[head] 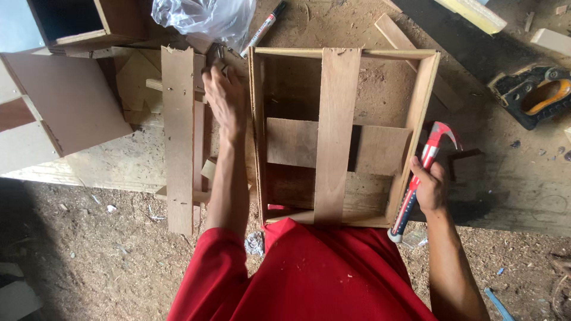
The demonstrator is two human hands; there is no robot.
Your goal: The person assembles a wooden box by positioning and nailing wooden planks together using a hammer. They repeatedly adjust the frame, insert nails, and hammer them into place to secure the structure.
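A rectangular wooden frame (426, 101) lies flat in front of me, with a long plank (336, 131) laid lengthwise over it and a plywood panel (291, 142) across its middle. My right hand (429, 185) grips a red-and-white claw hammer (423, 172) just outside the frame's right side, head up. My left hand (223, 95) reaches forward beyond the frame's left side, its fingers down among wood strips near a clear plastic bag (205, 18). What the fingertips touch is too small to tell.
A long board (178, 137) lies left of my left arm over scrap wood. A marker pen (263, 28) rests by the bag. Boxes and a brown panel (71, 95) stand at left. A power tool (532, 95) sits at right. Sawdust covers the ground.
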